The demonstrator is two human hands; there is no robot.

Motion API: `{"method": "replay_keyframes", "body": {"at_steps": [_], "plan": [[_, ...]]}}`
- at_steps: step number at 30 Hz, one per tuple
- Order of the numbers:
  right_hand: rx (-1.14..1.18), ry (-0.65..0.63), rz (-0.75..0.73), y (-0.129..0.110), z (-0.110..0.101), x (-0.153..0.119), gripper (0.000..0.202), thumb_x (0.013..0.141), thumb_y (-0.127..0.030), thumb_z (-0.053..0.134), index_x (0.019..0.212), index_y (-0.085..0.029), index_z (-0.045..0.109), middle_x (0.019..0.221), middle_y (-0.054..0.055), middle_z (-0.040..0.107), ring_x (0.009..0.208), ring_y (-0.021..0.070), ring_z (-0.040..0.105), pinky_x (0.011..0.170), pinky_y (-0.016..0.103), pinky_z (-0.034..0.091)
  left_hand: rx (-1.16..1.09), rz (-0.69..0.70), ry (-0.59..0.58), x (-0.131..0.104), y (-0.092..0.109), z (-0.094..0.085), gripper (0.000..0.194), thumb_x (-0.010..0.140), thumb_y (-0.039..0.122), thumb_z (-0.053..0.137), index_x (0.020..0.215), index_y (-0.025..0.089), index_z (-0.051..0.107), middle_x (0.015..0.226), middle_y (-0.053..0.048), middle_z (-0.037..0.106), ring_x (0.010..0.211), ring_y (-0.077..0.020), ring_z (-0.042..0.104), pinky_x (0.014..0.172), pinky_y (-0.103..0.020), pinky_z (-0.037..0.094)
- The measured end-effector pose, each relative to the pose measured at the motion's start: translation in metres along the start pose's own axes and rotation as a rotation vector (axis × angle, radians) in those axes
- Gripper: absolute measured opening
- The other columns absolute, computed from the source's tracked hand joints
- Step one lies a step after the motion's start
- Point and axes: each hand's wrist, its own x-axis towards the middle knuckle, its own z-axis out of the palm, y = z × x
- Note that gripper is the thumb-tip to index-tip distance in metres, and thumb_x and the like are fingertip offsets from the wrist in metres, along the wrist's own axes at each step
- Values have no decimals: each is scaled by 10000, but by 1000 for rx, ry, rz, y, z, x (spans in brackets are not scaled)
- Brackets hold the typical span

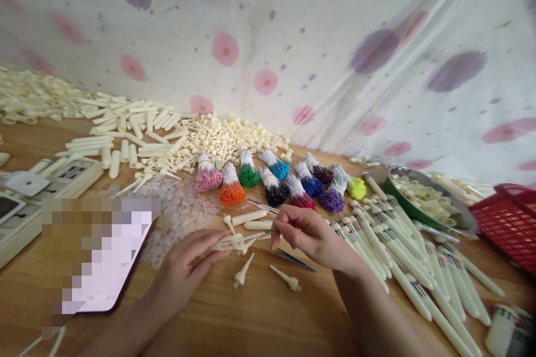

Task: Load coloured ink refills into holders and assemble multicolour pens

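My left hand [186, 262] grips a cream slotted pen barrel piece [228, 243], its round open end facing right. Pinched in the fingers of my right hand [307, 237] is a thin pen refill [258, 234] with a green end; its other end meets the opening of the barrel piece. How deep it sits there I cannot tell. Just below on the table lie two cream pointed plungers [244, 271]. Plain cream pen tubes [249, 217] and a few loose refills [263, 206] lie beyond my hands. Tweezers [295, 259] rest partly under my right hand.
Bundled refills in several colours, such as orange [231, 192], stand behind. Cream parts [221, 139] are heaped at the back, clear small pieces [176, 217] left. A phone [113, 268] stands at left. Assembled pens [402, 251], a metal bowl [464, 222] and a red basket [508, 223] occupy the right.
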Motion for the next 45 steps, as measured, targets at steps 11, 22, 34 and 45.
{"method": "replay_keyframes", "body": {"at_steps": [11, 22, 34, 45], "plan": [[-3, 74, 174, -4, 12, 1, 196, 860, -201, 449, 667, -174, 461, 650, -8, 629, 513, 67, 400, 480, 187, 294, 3, -49, 23, 3, 4, 0, 158, 783, 249, 615, 930, 223, 667, 898, -27, 734, 809, -162, 683, 750, -234, 551], [90, -30, 211, -8, 6, 0, 245, 871, -249, 430, 645, -170, 477, 613, 6, 646, 500, 65, 491, 478, 178, 332, 19, -11, 7, 3, 3, 0, 159, 785, 243, 609, 933, 226, 663, 886, -29, 738, 798, -167, 687, 733, -243, 556], [202, -70, 336, -5, 5, 4, 262, 826, -274, 436, 591, -169, 483, 523, 0, 618, 422, 64, 516, 378, 168, 283, -2, 7, -18, 0, 2, 0, 173, 776, 290, 631, 938, 249, 672, 875, -28, 734, 804, -181, 683, 731, -272, 559], [-7, -33, 157, -7, -1, -2, 220, 847, -243, 460, 648, -163, 512, 628, 6, 620, 561, 89, 496, 555, 205, 382, -50, 34, -70, 3, 4, -3, 239, 800, 243, 609, 1032, 248, 666, 937, -33, 740, 838, -164, 690, 737, -220, 556]]}}
